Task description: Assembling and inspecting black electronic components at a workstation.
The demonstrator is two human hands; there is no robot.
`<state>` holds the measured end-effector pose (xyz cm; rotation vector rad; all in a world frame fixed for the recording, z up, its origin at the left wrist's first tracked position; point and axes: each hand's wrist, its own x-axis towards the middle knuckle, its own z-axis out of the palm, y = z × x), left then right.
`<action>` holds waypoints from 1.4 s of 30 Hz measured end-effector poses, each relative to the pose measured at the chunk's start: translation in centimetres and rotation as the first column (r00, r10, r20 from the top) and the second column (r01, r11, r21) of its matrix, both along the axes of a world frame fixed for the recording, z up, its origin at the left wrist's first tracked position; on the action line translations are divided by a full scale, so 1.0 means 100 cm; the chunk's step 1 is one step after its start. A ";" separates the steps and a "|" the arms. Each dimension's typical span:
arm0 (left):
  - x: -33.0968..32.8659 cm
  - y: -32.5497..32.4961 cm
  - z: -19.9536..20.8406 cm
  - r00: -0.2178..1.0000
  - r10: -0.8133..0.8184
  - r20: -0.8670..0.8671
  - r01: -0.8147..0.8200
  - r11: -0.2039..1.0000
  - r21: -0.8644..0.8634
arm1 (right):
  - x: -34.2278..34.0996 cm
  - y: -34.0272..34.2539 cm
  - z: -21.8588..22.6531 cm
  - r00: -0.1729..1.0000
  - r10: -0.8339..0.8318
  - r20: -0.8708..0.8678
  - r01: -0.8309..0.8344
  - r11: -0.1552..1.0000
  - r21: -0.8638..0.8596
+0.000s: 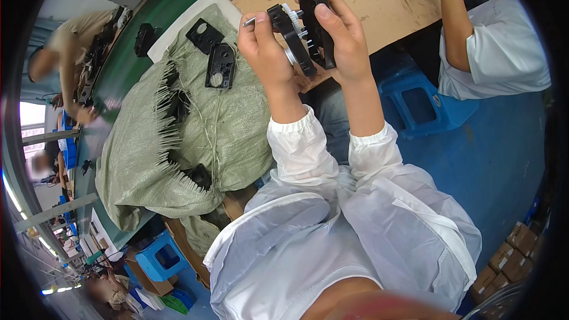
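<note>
Black geared frame and black housing are held up face to face at the worktop's near edge, the frame clamped in the left hand, the housing in the right hand; whether they touch inside the gap, I cannot tell. Handling them well, I'd judge, means keeping both pieces parallel and moving them squarely — no twisting — so gears and pegs line up with their seats without force. As for materials, the broad worktop is tan and scuffed; beside it slumps a big woven sack, pale green, creased and frayed along its opening. Two hard, hollow-moulded black parts lie on it. Smaller still, the white gears are finely toothed, and a slim metal shaft — bright and round — pokes out leftward.
</note>
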<state>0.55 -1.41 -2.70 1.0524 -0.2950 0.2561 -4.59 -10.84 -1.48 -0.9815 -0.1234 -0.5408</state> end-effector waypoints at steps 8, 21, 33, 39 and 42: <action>-0.004 -0.005 0.001 1.000 -0.020 0.009 0.020 0.999 0.032 | -0.001 -0.004 -0.002 0.998 -0.055 0.026 0.056 0.997 -0.052; -0.014 0.000 0.008 0.998 0.003 0.056 -0.016 0.973 0.232 | 0.001 0.000 -0.006 0.993 0.012 -0.116 -0.027 0.992 -0.121; -0.013 0.005 -0.001 0.999 -0.041 0.023 0.033 0.961 0.274 | 0.004 0.001 -0.011 0.987 0.096 -0.127 -0.123 0.965 -0.230; -0.014 0.002 -0.007 0.997 -0.079 0.000 0.078 0.981 0.178 | -0.002 0.007 -0.003 0.995 0.018 -0.093 -0.051 0.930 -0.365; -0.020 0.003 -0.008 0.974 -0.210 -0.089 0.213 0.977 0.023 | -0.009 0.006 0.006 0.993 -0.029 -0.113 -0.031 0.870 -0.491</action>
